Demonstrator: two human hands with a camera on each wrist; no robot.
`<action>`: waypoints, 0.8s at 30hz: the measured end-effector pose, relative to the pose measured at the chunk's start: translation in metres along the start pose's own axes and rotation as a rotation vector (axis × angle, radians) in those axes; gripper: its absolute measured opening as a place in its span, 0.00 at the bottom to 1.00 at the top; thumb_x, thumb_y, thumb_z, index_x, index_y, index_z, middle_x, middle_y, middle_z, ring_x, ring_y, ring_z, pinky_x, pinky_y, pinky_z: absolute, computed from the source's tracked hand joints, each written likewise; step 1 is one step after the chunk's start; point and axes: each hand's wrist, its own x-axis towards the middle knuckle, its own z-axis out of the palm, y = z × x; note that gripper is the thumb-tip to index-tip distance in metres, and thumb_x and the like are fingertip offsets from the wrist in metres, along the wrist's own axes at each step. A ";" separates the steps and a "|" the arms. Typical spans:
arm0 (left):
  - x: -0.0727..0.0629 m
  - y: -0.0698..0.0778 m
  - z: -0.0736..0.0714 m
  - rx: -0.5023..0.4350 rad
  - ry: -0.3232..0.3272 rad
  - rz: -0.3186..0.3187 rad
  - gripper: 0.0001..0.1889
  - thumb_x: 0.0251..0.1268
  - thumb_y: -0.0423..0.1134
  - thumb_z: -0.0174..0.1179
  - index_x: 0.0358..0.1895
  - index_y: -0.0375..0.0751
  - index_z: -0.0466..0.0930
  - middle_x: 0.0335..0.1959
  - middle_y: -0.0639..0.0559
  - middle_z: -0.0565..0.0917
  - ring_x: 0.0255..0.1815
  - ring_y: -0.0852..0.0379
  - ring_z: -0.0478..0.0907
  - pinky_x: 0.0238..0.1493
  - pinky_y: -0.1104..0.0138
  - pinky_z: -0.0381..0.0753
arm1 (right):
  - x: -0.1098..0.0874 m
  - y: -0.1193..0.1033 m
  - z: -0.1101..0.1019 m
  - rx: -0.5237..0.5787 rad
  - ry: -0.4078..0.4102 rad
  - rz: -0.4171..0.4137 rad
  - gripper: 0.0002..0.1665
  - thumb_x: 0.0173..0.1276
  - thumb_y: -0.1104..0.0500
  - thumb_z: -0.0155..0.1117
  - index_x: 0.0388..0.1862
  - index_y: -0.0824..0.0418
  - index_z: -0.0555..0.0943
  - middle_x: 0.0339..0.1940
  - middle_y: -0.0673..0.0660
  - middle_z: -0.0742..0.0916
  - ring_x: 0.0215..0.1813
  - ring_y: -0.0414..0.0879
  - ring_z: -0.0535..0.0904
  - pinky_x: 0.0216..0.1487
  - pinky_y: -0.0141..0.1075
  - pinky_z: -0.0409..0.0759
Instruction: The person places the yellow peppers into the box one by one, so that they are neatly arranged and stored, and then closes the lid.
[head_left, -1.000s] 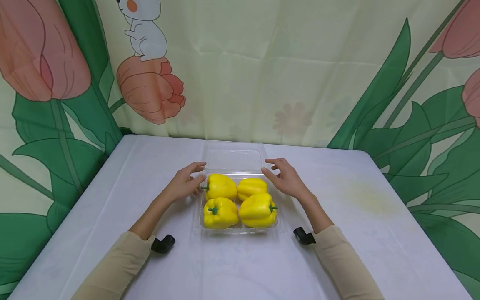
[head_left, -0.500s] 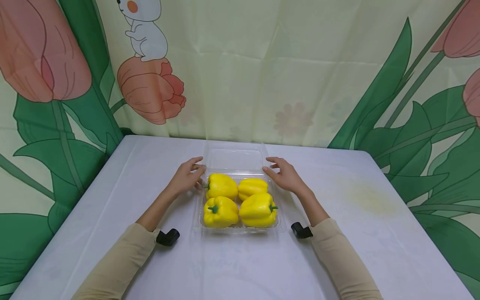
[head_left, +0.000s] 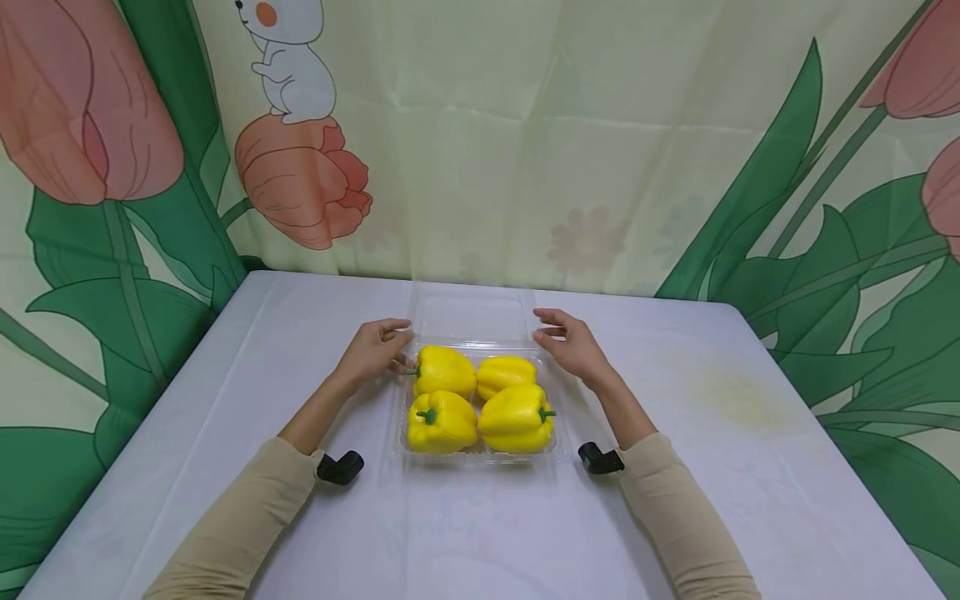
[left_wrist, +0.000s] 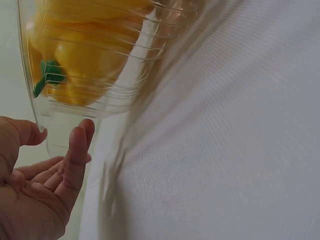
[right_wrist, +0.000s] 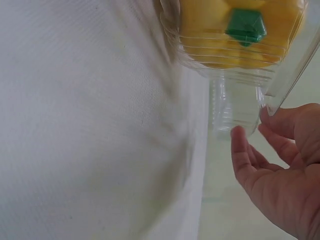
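Observation:
A clear plastic clamshell box [head_left: 480, 461] stands mid-table, holding several yellow bell peppers [head_left: 442, 422] with green stems. Its transparent lid [head_left: 472, 318] is folded back, away from the person. At the lid's left edge near the hinge, my left hand [head_left: 375, 346] pinches with thumb and fingers; the left wrist view shows this hand [left_wrist: 45, 185] beside the box corner. My right hand [head_left: 573, 346] pinches the lid's right edge in the same place. In the right wrist view, that hand's thumb [right_wrist: 287, 120] lies at the clear plastic corner, its other fingers bent below.
A white cloth covers the table [head_left: 480, 533], with a faint yellowish stain [head_left: 742, 396] at the right. Behind the table hangs a curtain [head_left: 480, 167] printed with tulips and a white animal. Black wrist cameras [head_left: 341, 468] sit at both beige sleeves [head_left: 240, 517].
Both hands have shifted slightly to close on the lid's side edges, the left one moving forward and inward. The lid looks slightly tilted from before. The peppers keep their places in the box.

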 end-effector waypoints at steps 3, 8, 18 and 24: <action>0.000 0.002 0.001 -0.008 0.008 0.008 0.27 0.78 0.40 0.55 0.73 0.30 0.67 0.59 0.29 0.82 0.25 0.59 0.85 0.32 0.68 0.86 | 0.000 0.000 0.000 0.024 0.028 -0.009 0.30 0.77 0.60 0.60 0.76 0.61 0.70 0.73 0.66 0.74 0.70 0.61 0.74 0.67 0.53 0.76; 0.000 0.004 0.001 -0.037 0.021 0.049 0.27 0.77 0.38 0.56 0.73 0.29 0.67 0.61 0.30 0.81 0.27 0.59 0.86 0.32 0.68 0.86 | 0.001 -0.001 0.000 0.075 0.075 -0.042 0.28 0.76 0.64 0.60 0.73 0.64 0.72 0.73 0.64 0.75 0.68 0.60 0.76 0.67 0.52 0.76; 0.002 0.005 -0.001 -0.028 0.069 0.117 0.26 0.76 0.37 0.59 0.72 0.30 0.70 0.59 0.30 0.82 0.32 0.54 0.89 0.33 0.68 0.86 | 0.003 -0.005 -0.003 0.156 0.177 -0.095 0.27 0.74 0.69 0.59 0.72 0.66 0.73 0.69 0.66 0.78 0.64 0.61 0.78 0.67 0.51 0.76; 0.004 0.008 -0.003 -0.036 0.104 0.176 0.24 0.74 0.34 0.60 0.69 0.31 0.74 0.54 0.30 0.85 0.28 0.57 0.87 0.32 0.68 0.86 | 0.005 -0.009 -0.006 0.202 0.229 -0.066 0.32 0.74 0.69 0.60 0.76 0.64 0.68 0.64 0.66 0.80 0.61 0.60 0.78 0.67 0.49 0.76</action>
